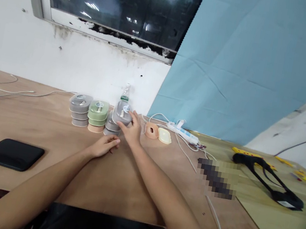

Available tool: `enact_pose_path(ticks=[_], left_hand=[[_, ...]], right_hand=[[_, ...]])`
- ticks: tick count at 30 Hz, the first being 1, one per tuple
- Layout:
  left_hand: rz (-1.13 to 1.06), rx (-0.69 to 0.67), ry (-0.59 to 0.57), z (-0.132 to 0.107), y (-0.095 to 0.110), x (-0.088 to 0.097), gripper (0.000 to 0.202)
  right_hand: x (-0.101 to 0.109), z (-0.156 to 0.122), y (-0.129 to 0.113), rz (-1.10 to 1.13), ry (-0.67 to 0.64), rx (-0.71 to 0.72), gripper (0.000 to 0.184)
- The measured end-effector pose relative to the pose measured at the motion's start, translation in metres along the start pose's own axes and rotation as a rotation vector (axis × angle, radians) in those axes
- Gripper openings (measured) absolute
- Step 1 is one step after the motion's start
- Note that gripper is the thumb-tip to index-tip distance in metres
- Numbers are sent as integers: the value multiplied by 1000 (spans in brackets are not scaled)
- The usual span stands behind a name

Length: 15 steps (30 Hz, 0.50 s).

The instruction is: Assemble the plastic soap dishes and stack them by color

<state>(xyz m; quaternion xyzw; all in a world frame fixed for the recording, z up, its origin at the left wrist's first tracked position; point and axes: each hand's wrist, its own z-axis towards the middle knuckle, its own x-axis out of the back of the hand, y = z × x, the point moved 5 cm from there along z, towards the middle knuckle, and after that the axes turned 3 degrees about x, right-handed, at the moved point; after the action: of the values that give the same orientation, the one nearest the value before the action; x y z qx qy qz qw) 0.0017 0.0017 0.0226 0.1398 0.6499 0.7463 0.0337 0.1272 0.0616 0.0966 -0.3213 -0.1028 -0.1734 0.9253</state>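
My right hand (133, 129) grips a grey lidded box (120, 114) from its right side, thumb at the front and fingers along the edge. The box has a clear domed lid with a round sticker and sits tilted at the top of a stack of grey boxes (112, 126); whether it rests on the stack, I cannot tell. In front of that stack, my left hand (105, 146) lies low over the table, fingers curled in, no object visible in it. To the left stand a stack with green boxes (98, 111) over an orange one and another grey stack (80, 108).
An orange lid-like piece (155, 135) and a cream one (164, 136) lie right of my right hand. Behind them runs a white power strip (182, 133) with cables. A bottle (125, 93) stands by the wall. A black tablet-like slab (11, 154) lies at left, a black frame (268, 180) at right.
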Motion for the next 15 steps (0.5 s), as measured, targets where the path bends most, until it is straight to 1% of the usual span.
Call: enact_pose_path(ticks=[1, 3, 5, 8, 10, 13, 15], left_hand=[[-24, 6, -8, 0, 0, 1, 49], [-114, 13, -36, 0, -1, -1, 62], [-260, -17, -55, 0, -1, -4, 74], [-488, -80, -35, 0, 4, -11, 76], [-571, -94, 5, -1, 8, -14, 75], [-585, -117, 73, -4, 15, -11, 76], [-567, -110, 79, -4, 15, -8, 77]], right_hand=[[10, -8, -3, -1, 16, 35, 63], [29, -30, -8, 13, 21, 91, 63], [39, -53, -12, 51, -34, 146, 66], [37, -77, -13, 128, -159, 179, 70], [30, -80, -8, 150, -237, 156, 71], [23, -75, -2, 159, -338, 148, 70], [23, -72, 1, 172, -366, 149, 68]])
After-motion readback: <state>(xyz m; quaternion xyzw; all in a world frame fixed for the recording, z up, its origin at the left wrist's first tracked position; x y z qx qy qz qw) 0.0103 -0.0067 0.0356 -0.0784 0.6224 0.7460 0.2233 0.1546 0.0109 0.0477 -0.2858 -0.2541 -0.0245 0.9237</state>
